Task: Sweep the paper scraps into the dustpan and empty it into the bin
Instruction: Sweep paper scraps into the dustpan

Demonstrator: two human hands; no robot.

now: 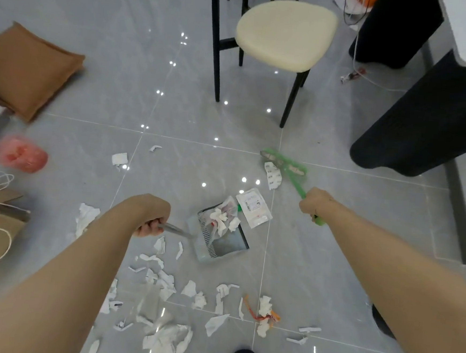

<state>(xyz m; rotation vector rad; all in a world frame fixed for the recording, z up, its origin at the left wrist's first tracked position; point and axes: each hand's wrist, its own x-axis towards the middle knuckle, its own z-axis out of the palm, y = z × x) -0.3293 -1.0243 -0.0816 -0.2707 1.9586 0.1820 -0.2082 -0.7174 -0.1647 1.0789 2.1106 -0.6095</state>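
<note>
A glossy grey tiled floor (pixel 82 61) runs under a cream stool (pixel 286 34) at the far side. The left hand (pixel 150 220) grips the handle of the dustpan (pixel 218 239), which sits mid-floor with a few crumpled pieces already in it. The right hand (pixel 314 203) is closed round the green brush (pixel 285 166), its head out to the far right beside one scrap. Most paper scraps (pixel 166 304) lie near, unswept, so the job looks barely begun; no bin shows
</note>
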